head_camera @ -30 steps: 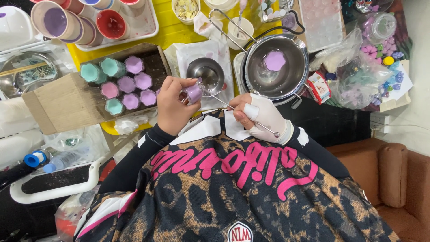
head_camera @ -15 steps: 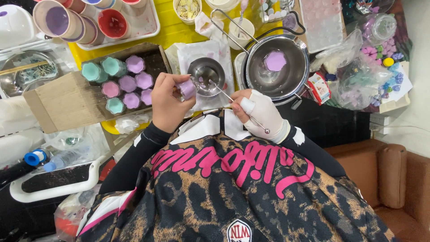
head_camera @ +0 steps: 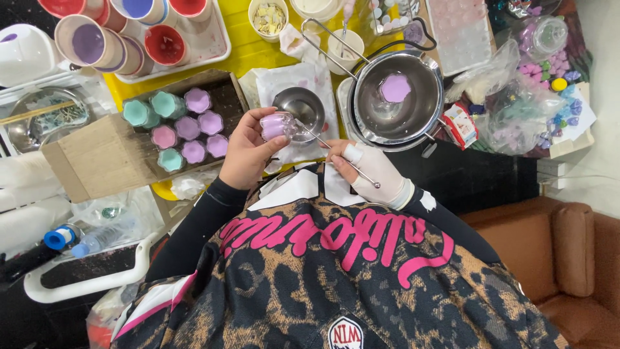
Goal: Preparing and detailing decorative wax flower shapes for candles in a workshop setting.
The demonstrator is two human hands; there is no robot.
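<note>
The left hand (head_camera: 244, 154) grips a small lilac mould (head_camera: 276, 125) and has lifted it up beside the steel bowl (head_camera: 303, 108) just ahead. The gloved right hand (head_camera: 371, 169) pinches a thin metal tool (head_camera: 323, 140) — its tip now at the mould's edge, working on it rather than hovering apart.

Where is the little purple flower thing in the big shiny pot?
In the head view, the purple flower-shaped wax piece lies inside the steel pot, upper right of the small metal bowl.
</note>
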